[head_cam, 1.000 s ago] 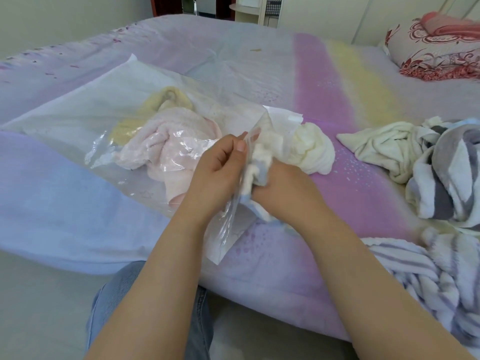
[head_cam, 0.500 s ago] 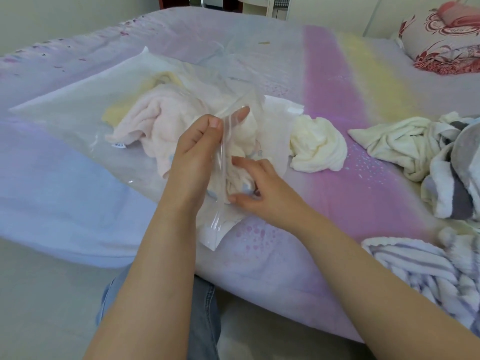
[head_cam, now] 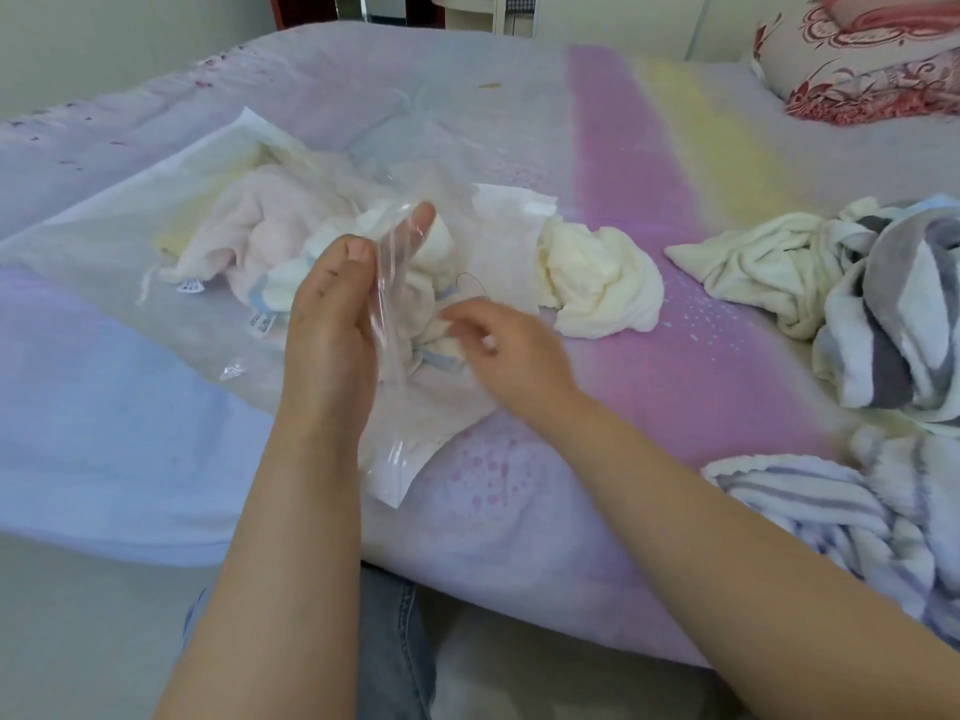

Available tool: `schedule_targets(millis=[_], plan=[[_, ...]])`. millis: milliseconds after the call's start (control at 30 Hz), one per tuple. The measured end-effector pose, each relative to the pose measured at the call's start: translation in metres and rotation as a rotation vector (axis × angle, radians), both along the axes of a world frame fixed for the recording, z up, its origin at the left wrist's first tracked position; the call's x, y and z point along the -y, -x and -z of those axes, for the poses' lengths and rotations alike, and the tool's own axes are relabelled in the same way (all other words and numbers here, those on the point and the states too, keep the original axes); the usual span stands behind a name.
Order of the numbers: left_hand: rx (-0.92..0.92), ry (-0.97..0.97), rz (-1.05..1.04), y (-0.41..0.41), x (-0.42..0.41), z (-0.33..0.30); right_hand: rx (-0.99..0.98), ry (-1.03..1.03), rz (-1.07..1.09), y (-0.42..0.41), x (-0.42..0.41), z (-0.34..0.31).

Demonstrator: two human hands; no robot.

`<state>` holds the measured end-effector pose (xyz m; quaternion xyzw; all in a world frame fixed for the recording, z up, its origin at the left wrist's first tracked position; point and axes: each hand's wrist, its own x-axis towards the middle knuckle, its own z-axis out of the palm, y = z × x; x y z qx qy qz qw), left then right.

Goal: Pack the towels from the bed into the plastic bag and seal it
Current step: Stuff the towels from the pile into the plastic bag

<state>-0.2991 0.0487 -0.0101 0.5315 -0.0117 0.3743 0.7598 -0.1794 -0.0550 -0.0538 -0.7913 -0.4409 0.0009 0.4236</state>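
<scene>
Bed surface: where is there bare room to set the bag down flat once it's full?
Free: the far bedspread beyond the plastic bag, and the pink-yellow stripe between the cream towel and the pillow. Crowded: the right edge, with the striped towels.

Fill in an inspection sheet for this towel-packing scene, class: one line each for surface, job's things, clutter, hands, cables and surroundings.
Surface: bed with a pastel striped sheet, creased.
Job's things: clear plastic bag lying open-mouthed, holding a pink towel and a white towel just inside; cream towel beside the mouth; striped towels heaped at the right.
Clutter: nothing seen.
Hands: left hand pinches the bag's mouth edge up; right hand at the white towel, blurred, grip unclear.
Cables: nothing seen.
Surroundings: patterned pillow far right; floor below the bed edge.
</scene>
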Motion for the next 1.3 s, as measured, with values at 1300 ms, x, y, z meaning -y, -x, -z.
schedule_targets(millis=[1300], plan=[[-0.743,-1.167,-0.655,-0.016,0.041,-0.010,0.004,0.057,0.254,0.025,0.092,0.013]])
